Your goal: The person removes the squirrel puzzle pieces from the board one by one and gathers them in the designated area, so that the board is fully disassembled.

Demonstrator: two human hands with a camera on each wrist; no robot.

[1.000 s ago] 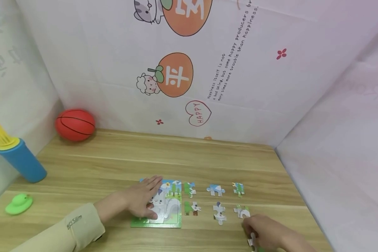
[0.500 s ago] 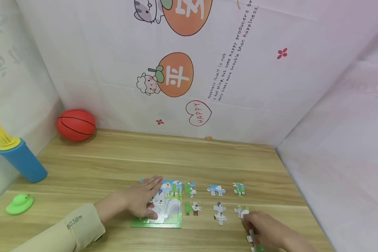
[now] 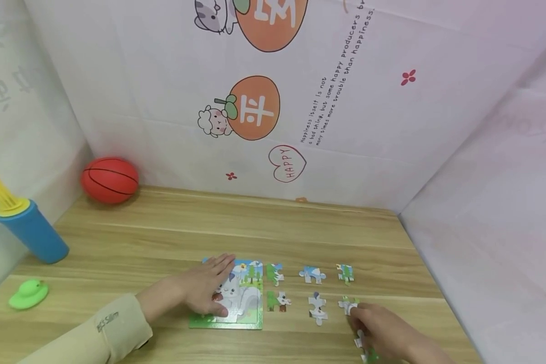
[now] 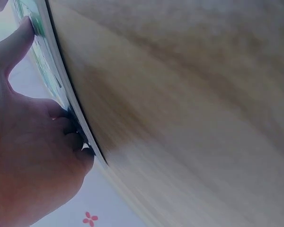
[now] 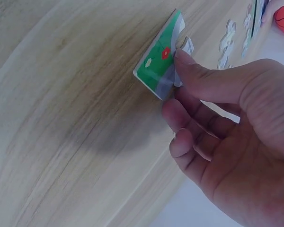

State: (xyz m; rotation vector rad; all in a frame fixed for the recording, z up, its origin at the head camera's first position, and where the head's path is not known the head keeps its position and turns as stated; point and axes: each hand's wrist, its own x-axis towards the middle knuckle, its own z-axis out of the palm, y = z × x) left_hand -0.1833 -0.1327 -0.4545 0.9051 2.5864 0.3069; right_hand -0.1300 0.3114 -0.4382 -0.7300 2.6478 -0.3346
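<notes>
My left hand (image 3: 208, 288) lies with straight fingers across a square puzzle board (image 3: 247, 325) showing a grey squirrel, green ground and blue sky. The left wrist view shows that thumb on the board's face and the fingertips near its edge. With curled fingers, my right hand (image 3: 384, 331) pinches a green and grey puzzle piece (image 5: 158, 61) with red and white flowers, just above the table. Close to the right fingertips lies a grey and green puzzle piece (image 3: 346, 303), partly hidden behind the hand. A grey puzzle piece (image 3: 317, 308) lies to its left.
More loose pieces lie right of the board, among them a blue piece (image 3: 312, 274) and a tree piece (image 3: 346, 273). A red ball (image 3: 110, 180), a blue pump (image 3: 34, 232) and a green toy duck (image 3: 29, 294) stand at the left. White printed sheets wall the table.
My right hand has shifted slightly away from me, and the piece in it has tilted a little. My left hand and the board stay as they were.
</notes>
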